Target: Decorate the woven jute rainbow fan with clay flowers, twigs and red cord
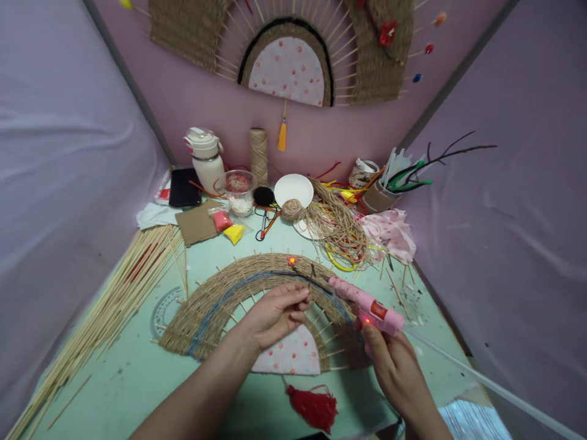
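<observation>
My right hand (397, 363) is wrapped round a pink hot glue gun (360, 298), with a red light glowing near its grip. A long translucent glue stick (486, 380) runs out of its back end. My left hand (280, 311) pinches a small dark twig (312, 271), close to the gun's nozzle. Below both hands lies a woven half-round fan (224, 282) of brown cord on thin sticks, with a blue band and a dotted white cloth centre (293, 354). A small red flower (292, 261) sits on its upper band. A red tassel (314, 407) hangs from its lower edge.
Thin bamboo sticks (105, 305) cover the left side, beside a clear protractor (167, 310). Along the back stand a white bottle (206, 160), a twine spool (259, 156), a plastic cup (239, 194), loose twine (342, 223) and a can (381, 197). Another fan (188, 33) hangs behind.
</observation>
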